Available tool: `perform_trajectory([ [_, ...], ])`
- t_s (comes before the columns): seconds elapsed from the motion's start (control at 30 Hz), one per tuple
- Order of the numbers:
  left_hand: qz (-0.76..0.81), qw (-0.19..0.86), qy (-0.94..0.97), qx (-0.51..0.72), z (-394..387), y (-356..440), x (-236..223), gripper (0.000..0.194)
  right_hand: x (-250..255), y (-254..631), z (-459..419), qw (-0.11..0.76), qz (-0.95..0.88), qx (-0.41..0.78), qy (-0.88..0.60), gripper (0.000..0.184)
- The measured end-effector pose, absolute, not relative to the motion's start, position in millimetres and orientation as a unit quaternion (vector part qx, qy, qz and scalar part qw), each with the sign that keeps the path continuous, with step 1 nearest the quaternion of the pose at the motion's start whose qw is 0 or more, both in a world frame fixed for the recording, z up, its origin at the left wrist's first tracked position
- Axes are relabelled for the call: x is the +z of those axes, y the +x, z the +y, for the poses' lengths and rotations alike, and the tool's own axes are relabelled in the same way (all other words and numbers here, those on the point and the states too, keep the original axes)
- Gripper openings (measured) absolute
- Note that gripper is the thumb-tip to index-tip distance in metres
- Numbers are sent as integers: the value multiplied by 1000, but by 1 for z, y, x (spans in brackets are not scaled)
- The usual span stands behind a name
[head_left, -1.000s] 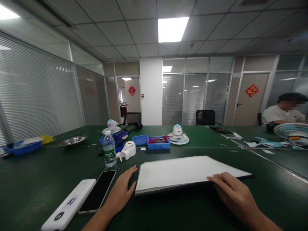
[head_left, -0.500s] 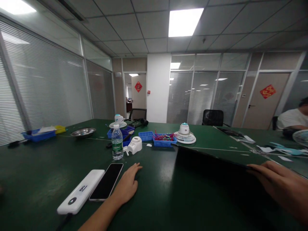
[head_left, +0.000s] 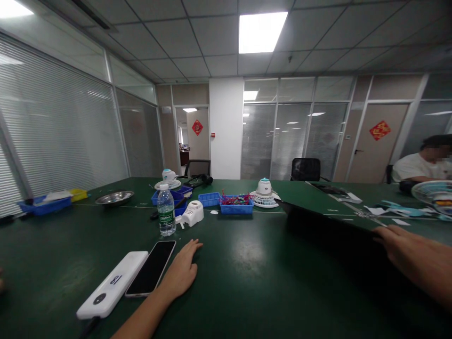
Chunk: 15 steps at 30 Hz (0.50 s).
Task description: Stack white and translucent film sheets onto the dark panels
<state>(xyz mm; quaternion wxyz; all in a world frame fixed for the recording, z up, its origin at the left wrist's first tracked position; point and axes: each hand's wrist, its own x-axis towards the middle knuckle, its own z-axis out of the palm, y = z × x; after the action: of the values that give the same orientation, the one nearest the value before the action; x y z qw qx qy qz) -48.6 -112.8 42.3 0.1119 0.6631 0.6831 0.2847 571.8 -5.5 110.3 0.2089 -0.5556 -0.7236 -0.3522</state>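
Observation:
My left hand lies on the green table with its fingers stretched forward, holding nothing. Just left of it is a smartphone with a dark screen, and against that a white power bank marked 18 with a black cable at its near end. At the right, my right hand is closed on the upper edge of a thin, dark black panel, which stands tilted over the table. What kind of panel it is I cannot make out; its lower part merges into shadow.
Beyond my left hand stand a water bottle and a white plastic housing. Farther back are a blue tray of red wires, a white fan part and a metal dish. A person sits at the far right.
The black panel has shifted right with my right hand, its far corner moving away from the wire tray. My left hand stays on the table. The view has turned slightly right.

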Motion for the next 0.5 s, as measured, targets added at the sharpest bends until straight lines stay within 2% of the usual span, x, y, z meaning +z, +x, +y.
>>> perform_trajectory([
  [0.13,683,111,662,288,-113,-48,41,68,101,580,5,233,-773,-349,-475,35],
  [0.37,690,109,654,290,-114,-46,42,73,58,609,32,245,-789,-346,-445,48],
  [0.5,694,111,651,288,-115,-46,44,73,42,626,43,240,-801,-315,-449,46],
])
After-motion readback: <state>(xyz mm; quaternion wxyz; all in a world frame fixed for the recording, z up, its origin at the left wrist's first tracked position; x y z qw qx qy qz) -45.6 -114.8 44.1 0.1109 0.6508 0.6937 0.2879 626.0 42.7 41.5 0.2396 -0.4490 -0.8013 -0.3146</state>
